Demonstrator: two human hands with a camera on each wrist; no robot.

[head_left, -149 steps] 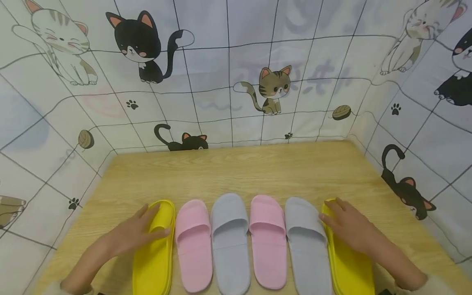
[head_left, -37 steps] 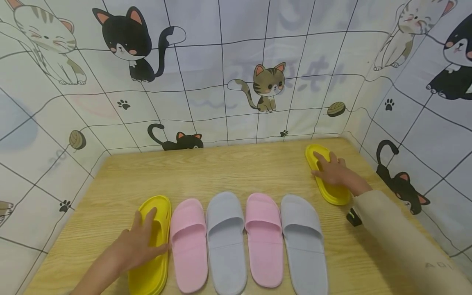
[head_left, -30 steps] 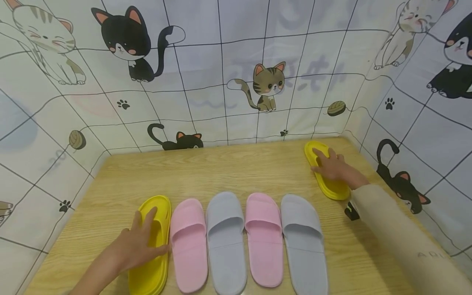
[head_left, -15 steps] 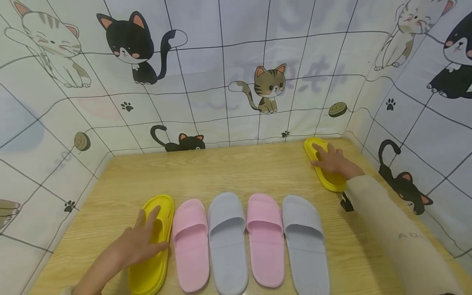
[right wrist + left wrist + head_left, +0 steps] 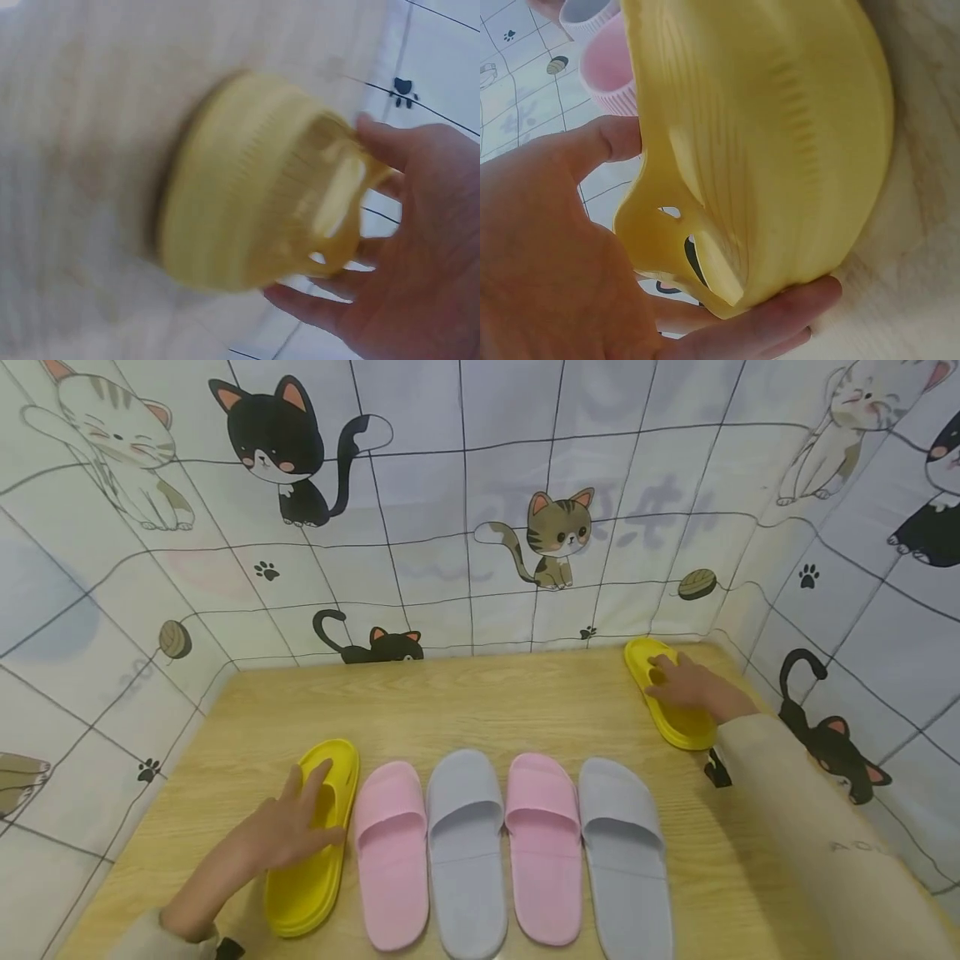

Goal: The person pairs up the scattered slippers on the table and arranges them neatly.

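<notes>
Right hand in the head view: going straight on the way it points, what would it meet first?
The right hand would probably meet the cat-print back wall; the yellow slipper it grips may touch first, though the gap is unclear.

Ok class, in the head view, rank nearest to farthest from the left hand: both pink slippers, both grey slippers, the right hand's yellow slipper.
1. Left pink slipper: right of the left hand.
2. Left grey slipper: between pinks.
3. Right pink slipper: between greys.
4. Right grey slipper: row's right end.
5. Yellow slipper: back right, in the right hand.
</notes>
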